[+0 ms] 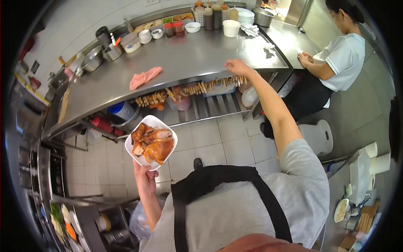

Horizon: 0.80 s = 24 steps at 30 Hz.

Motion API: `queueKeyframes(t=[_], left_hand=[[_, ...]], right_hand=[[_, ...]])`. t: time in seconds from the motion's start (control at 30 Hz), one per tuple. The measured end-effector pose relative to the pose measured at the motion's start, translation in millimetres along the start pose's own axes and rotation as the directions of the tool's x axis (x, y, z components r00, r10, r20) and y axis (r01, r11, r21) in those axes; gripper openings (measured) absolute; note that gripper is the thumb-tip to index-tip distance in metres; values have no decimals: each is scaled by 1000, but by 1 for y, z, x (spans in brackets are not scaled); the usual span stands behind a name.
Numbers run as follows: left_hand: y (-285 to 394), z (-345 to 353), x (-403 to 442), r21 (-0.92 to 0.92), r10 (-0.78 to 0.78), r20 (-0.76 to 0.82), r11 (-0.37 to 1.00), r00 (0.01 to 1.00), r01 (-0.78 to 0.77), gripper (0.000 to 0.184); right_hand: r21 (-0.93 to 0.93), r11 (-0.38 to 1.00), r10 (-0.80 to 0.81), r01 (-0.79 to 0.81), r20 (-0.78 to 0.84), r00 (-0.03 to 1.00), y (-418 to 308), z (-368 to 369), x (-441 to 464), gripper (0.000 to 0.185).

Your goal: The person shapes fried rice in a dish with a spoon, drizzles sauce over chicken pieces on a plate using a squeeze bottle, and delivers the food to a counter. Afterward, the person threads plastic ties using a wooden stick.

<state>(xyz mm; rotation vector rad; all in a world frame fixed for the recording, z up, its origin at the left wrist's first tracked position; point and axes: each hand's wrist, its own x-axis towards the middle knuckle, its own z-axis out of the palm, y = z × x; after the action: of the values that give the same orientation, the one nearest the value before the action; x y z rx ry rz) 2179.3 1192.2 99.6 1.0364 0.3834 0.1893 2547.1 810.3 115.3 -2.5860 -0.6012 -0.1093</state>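
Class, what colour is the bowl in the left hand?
The bowl is white; see the head view.

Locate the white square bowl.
In the head view, left of centre, the white square bowl of browned meat is in the left hand, pictured below the pink cloth.

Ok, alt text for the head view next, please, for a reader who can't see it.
A left hand holds a square white bowl of what looks like roast chicken above a tiled floor; the right hand is stretched out near the front edge of a steel counter. A pink cloth lies on the counter, and another person stands at right.
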Motion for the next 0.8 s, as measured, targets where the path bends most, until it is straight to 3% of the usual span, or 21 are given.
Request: queueKeyframes(t=[0.03,0.1,0.2,0.43,0.5,0.53,0.57,0.63,0.67,0.7,0.77,0.8], left_hand=[[7,6,25,-1,-18,18,1000,1000,18,67],[24,21,69,2,-45,125,999,991,45,68],[35,47,129,27,-69,188,998,980,65,68],[26,100,241,-6,-154,288,987,945,163,68],[27,125,258,3,-150,235,988,960,154,68],[27,136,266,10,-153,192,988,969,154,68],[25,141,276,10,-146,184,989,972,146,68],[20,148,295,22,-137,180,991,974,135,68],[17,153,303,22,-132,132,991,982,130,66],[16,156,311,19,-127,122,992,984,126,66],[13,161,323,24,-132,109,991,985,131,66],[11,164,327,20,-131,96,991,987,130,66]], right_hand=[[-10,1000,23,-23,-3,1000,2,-4,14,21],[321,888,291,-330,164,942,9,-13,36,21],[425,808,373,-407,165,913,33,-27,63,22],[446,741,485,-502,162,859,110,-23,169,32],[604,697,431,-386,77,899,124,-10,215,34],[599,677,443,-428,133,887,127,-9,236,51],[602,678,433,-422,136,891,126,-4,256,51],[483,829,437,-282,-245,865,130,8,297,67],[378,874,435,-304,-331,837,136,3,317,80],[379,876,427,-298,-325,843,140,-1,332,80],[435,813,575,-387,-497,650,145,-3,356,84],[441,832,552,-337,-595,584,156,2,366,88]])
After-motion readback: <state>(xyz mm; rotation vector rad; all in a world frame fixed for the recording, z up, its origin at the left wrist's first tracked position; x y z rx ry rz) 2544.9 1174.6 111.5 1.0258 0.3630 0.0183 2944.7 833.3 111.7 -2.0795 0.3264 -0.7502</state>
